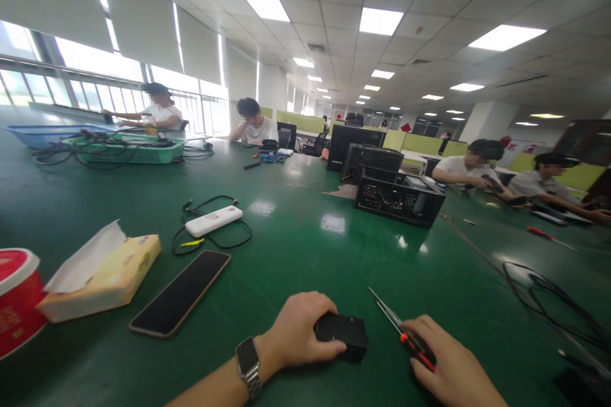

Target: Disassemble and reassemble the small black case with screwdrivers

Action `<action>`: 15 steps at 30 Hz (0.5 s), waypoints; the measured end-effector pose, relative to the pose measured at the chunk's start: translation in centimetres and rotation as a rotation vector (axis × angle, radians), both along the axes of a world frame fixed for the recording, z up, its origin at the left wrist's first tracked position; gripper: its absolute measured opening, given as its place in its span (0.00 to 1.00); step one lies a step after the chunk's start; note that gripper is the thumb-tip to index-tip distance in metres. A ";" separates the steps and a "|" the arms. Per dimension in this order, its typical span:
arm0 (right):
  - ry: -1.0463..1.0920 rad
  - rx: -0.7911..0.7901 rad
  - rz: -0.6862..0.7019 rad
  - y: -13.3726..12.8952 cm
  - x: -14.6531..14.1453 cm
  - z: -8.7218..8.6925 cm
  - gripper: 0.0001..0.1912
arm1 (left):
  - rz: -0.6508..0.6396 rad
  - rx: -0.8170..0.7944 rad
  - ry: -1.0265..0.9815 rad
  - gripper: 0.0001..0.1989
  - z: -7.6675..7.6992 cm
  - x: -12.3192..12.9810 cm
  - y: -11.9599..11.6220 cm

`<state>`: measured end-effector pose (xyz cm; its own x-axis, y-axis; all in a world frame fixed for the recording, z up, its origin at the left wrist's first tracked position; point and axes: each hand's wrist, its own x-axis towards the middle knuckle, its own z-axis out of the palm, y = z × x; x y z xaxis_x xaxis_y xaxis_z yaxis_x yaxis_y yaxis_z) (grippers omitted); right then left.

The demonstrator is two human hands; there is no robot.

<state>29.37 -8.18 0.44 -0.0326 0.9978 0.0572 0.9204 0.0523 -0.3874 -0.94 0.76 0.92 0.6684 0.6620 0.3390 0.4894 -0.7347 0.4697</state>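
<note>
My left hand (305, 331), with a watch (247, 356) on its wrist, is closed around the left end of a small black box (351, 334) lying on the green table. To the right, my right hand (446, 356) has its fingers round the red and black handle of a screwdriver (414, 346). The metal shaft points up and left, away from me, and a second thin metal tool seems to lie alongside it. A black phone (181, 292) rests on the table left of my left hand.
A tissue pack (105, 273) and red cup (19, 299) stand at left. Beyond the phone lies a white device (214, 221) with a black cable. Cable-filled baskets (128, 151), black computer cases (398, 200) and several seated people are farther off. Black cables (548, 299) lie at right.
</note>
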 end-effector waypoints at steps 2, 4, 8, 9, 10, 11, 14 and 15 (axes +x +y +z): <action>0.037 -0.030 0.061 -0.5 0.0 0.2 0.28 | -0.002 -0.001 -0.001 0.19 0.1 0.0 -0.1; 0.081 -0.052 0.116 -0.9 0.1 0.4 0.32 | -0.003 -0.010 -0.008 0.19 0.2 -0.1 -0.2; 0.121 -0.062 0.147 -1.8 0.1 1.0 0.34 | 0.007 -0.036 -0.002 0.20 0.5 -0.3 -0.5; 0.120 -0.061 0.137 -2.1 0.0 1.0 0.34 | 0.010 -0.042 -0.001 0.20 0.6 -0.3 -0.6; 0.114 -0.057 0.125 -2.4 0.0 0.9 0.33 | 0.013 -0.045 -0.004 0.20 0.6 -0.3 -0.7; 0.106 -0.045 0.108 -2.7 0.0 0.7 0.33 | 0.014 -0.048 -0.009 0.20 0.6 -0.4 -0.7; 0.062 0.020 0.001 -3.8 0.6 -0.5 0.27 | 0.022 -0.051 -0.030 0.20 0.4 -0.5 -0.9; 0.058 0.037 -0.031 -4.2 0.9 -0.9 0.23 | 0.028 -0.049 -0.037 0.20 0.4 -0.5 -0.9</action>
